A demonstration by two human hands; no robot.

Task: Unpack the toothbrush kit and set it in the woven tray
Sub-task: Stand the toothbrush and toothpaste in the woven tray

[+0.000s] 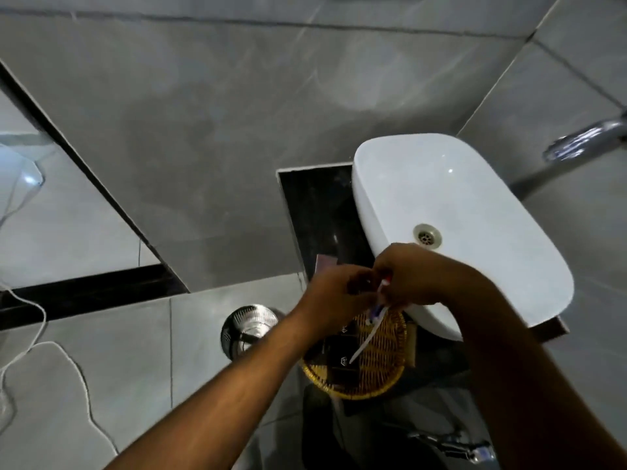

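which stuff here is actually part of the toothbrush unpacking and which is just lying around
In the job: left hand, right hand, toothbrush, small tube, woven tray.

Just there: white basin, steel bin, white cable, dark sachets in the tray.

Woven tray (383, 364) sits on the counter (315, 212), just left of the near end of the basin (451, 215), its right edge tucked under the basin rim. Several small packets (339, 354) lie in the tray's left half. Left hand (334, 295) and right hand (412, 278) meet directly above the tray's far edge, toothbrush kit (373, 313) pinched between them; toothbrush handle (364, 346) hangs down over the tray interior. Drain (427, 235) lies in the basin just behind the right hand. Round metal bin (247, 329) stands on the floor left of the tray. Cord (44, 347) trails across the floor at far left. Faucet (583, 140) juts in at right, beyond the basin.
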